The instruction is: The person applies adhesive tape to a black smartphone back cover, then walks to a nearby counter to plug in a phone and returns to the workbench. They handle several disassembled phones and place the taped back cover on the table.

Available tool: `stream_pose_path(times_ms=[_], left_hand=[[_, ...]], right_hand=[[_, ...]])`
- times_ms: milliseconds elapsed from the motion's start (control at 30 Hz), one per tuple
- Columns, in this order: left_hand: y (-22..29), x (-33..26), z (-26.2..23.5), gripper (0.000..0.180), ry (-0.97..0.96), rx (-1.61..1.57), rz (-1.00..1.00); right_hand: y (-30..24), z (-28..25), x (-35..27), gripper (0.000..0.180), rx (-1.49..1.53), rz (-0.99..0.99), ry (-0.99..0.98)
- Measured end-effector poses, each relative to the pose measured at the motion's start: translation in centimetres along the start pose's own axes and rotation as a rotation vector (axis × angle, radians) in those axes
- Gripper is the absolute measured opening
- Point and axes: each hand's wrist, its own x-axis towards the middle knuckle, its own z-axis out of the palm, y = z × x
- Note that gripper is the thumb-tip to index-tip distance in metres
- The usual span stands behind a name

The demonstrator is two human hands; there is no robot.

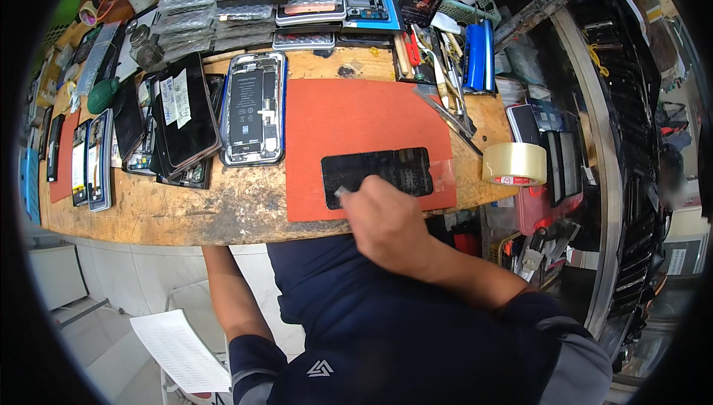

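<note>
A black phone screen panel [379, 171] lies flat on an orange work mat [349, 119] near the bench's front edge. My right hand [386, 219] rests on the panel's near edge, fingers closed around a small pale piece [342, 192] pressed against its lower left corner. My left forearm [230, 294] goes down under the bench; that hand is hidden. A strip of clear tape [444, 175] sticks out at the panel's right end.
An opened phone body [254, 108] and stacked dark phones [182, 119] lie left of the mat. A tape roll [515, 164] sits at the right edge, tweezers [449, 115] and tools [438, 56] behind. Packaged parts [215, 4] fill the back. A printed sheet [182, 349] lies below.
</note>
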Motion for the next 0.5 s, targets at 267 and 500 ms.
stream_pose_path(times_ms=[267, 500], left_hand=[[0.5, -0.9, -1.1, 0.049, 0.119, 0.088, 0.103], [-7.1, -10.5, -1.7, 0.048, 0.029, 0.656, 0.251]], right_hand=[[-0.3, -1.3, 0.9, 0.013, 0.248, 0.025, -0.009], [-0.8, -0.7, 0.5, 0.009, 0.116, -0.079, -0.056]])
